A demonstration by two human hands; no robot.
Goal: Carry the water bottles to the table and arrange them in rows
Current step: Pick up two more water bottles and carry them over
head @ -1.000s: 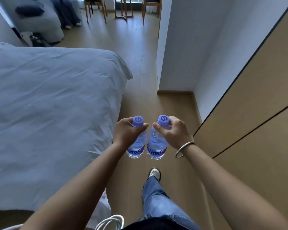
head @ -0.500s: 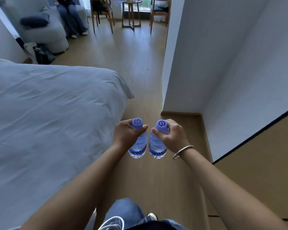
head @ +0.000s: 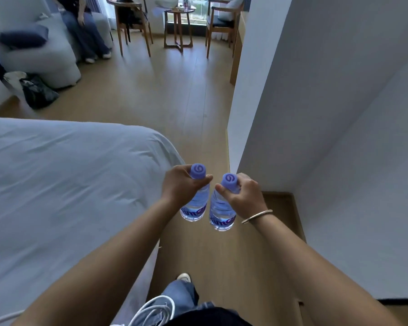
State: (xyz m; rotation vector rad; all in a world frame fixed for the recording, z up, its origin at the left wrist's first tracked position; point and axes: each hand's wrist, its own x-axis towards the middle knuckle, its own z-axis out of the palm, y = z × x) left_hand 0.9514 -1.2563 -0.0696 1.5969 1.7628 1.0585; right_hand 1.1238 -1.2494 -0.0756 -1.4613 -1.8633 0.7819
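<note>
The left hand (head: 181,185) keeps its grip clamped on the neck of the left water bottle (head: 194,203), and the right hand (head: 244,196) on the right water bottle (head: 222,214); both hang upright, side by side, over the wooden floor (head: 174,102) beside the bed (head: 57,184). Since a second ago the wardrobe panels have dropped out of view, the white wall (head: 327,114) fills the right, and the round side counter (head: 178,27) between two chairs is closer

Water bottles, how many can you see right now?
2. One water bottle hangs from the left hand, the other water bottle from the right hand. Something blurry on the far table could be more.
</note>
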